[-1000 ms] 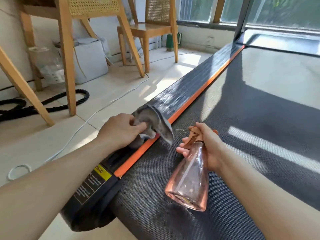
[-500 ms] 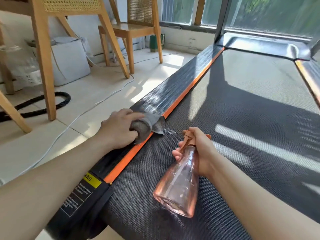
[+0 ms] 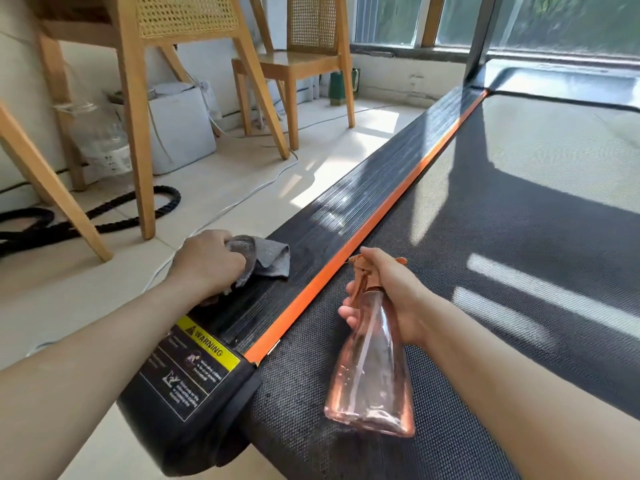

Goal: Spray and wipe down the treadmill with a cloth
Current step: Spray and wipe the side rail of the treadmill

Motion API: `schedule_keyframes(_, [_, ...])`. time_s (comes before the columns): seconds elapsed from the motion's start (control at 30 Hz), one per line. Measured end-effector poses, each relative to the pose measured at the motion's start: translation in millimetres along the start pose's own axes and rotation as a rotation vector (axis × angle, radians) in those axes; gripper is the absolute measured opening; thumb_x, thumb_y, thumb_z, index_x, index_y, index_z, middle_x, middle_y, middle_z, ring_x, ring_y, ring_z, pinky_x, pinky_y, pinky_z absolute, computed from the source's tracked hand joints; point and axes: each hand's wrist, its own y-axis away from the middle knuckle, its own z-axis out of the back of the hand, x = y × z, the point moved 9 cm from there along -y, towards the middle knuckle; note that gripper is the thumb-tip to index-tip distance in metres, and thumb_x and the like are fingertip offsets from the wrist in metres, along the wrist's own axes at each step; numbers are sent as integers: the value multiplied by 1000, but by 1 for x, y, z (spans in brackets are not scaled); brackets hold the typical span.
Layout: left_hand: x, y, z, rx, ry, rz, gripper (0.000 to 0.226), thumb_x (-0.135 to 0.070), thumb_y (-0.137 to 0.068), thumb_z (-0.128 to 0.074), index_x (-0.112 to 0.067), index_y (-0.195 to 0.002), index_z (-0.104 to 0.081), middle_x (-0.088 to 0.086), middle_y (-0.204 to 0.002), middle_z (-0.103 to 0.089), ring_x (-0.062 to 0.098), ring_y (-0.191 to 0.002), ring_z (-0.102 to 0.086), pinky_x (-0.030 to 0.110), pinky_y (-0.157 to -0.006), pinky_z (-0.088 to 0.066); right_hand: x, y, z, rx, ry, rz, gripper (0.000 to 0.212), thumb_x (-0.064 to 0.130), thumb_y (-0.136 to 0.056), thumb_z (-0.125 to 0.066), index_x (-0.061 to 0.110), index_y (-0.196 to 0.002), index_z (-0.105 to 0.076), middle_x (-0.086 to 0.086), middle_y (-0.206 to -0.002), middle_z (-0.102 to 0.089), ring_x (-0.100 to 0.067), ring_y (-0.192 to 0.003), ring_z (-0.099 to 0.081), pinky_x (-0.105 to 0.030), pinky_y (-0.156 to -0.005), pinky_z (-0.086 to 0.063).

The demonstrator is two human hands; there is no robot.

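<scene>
While the left hand [image 3: 207, 263] rests on the ribbed black side rail [image 3: 346, 216] of the treadmill [image 3: 502, 306], left of centre in the frame, its fingers are curled round a bunched grey cloth [image 3: 272, 259]. Cloth lies on the rail; its free corner points toward the orange strip [image 3: 381, 223] but stays apart from it.

Right hand [image 3: 394, 292], centre of frame: fingers wrapped round the neck of a pink translucent spray bottle [image 3: 372, 375], fingertips showing on the bottle's left side. Bottle tilted, nozzle toward the orange strip, base toward the lower edge of the frame, over the dark mesh belt [image 3: 450, 341]. Cannot tell whether the base touches the belt.

Lower left: yellow WARNING label [image 3: 204, 344] on the rail's black end cap.

Upper left: two wooden chairs [image 3: 138, 98] with cane backs, a white box [image 3: 180, 129] between them, a thick black rope [image 3: 104, 223] and a white cable [image 3: 242, 199] on the tiled floor. Window [image 3: 391, 19] along the top, sun patches on belt and floor.
</scene>
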Motion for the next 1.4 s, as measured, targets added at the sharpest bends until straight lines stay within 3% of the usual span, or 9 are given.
schedule_keyframes(0.13, [13, 0, -2, -15, 131, 57, 16, -8, -72, -58, -14, -85, -64, 4, -76, -63, 30, -80, -56, 29, -64, -37, 12, 0, -5, 54, -13, 62, 61, 61, -92, -53, 0, -91, -62, -17, -77, -64, -28, -59, -66, -31, -48, -55])
schedule_keyframes(0.27, [-8, 1, -15, 25, 220, 3, 18, -17, -75, -64, -26, -89, -59, -12, -75, -59, 21, -81, -57, 27, -68, -37, 34, -5, 1, -51, -66, 156, 48, 50, -95, -55, 6, -113, -56, -13, -77, -56, -29, -51, -60, -32, -44, -51])
schedule_keyframes(0.33, [-17, 2, -18, 21, 258, -38, 21, -21, -77, -65, -31, -93, -57, -20, -77, -57, 17, -81, -56, 25, -70, -36, 36, -9, 4, -88, -89, 162, 44, 47, -93, -57, 5, -107, -52, -10, -72, -52, -27, -49, -57, -33, -46, -49])
schedule_keyframes(0.57, [-4, -10, -9, -57, 345, 57, 17, -33, -89, -53, -16, -90, -55, -8, -78, -56, 21, -80, -51, 32, -67, -33, 29, -11, -5, 3, -55, 124, 55, 53, -94, -55, -2, -87, -60, -20, -73, -61, -31, -54, -61, -31, -47, -51])
schedule_keyframes(0.77, [-6, -12, -7, -8, 335, 47, 40, -42, -92, -45, -11, -71, -59, 0, -71, -61, 19, -70, -54, 28, -56, -35, -2, -6, -23, 50, 99, 20, 52, 54, -93, -57, 2, -98, -60, -16, -66, -61, -32, -53, -62, -32, -44, -52])
schedule_keyframes(0.9, [-4, -11, -4, 11, 460, 79, 34, -38, -95, -45, -18, -74, -61, -3, -77, -63, 22, -78, -57, 32, -67, -41, -22, 4, -41, 131, 224, -58, 60, 60, -91, -55, 0, -93, -62, -18, -71, -63, -31, -54, -64, -30, -44, -53])
schedule_keyframes(1.03, [-6, -6, 7, -32, 685, 99, 29, -34, -97, -45, -23, -76, -60, -12, -75, -63, 2, -72, -57, 18, -58, -41, -32, 13, -54, 186, 225, -38, 50, 56, -94, -53, 11, -114, -59, -16, -74, -63, -32, -53, -63, -29, -45, -53])
schedule_keyframes(1.2, [-6, -5, 20, -49, 756, 144, 32, -43, -89, -44, -21, -77, -64, 1, -84, -68, 25, -86, -62, 36, -80, -48, -45, 18, -57, 178, 302, -78, 60, 61, -91, -54, 2, -86, -60, -15, -65, -59, -28, -52, -63, -27, -46, -52])
schedule_keyframes(1.4, [-12, -3, 8, 80, 588, 112, 32, -34, -89, -46, -13, -76, -66, 13, -87, -68, 30, -83, -60, 37, -74, -46, -4, 20, -36, 62, 92, 100, 44, 51, -96, -52, 9, -109, -58, -17, -75, -63, -31, -51, -63, -28, -43, -51])
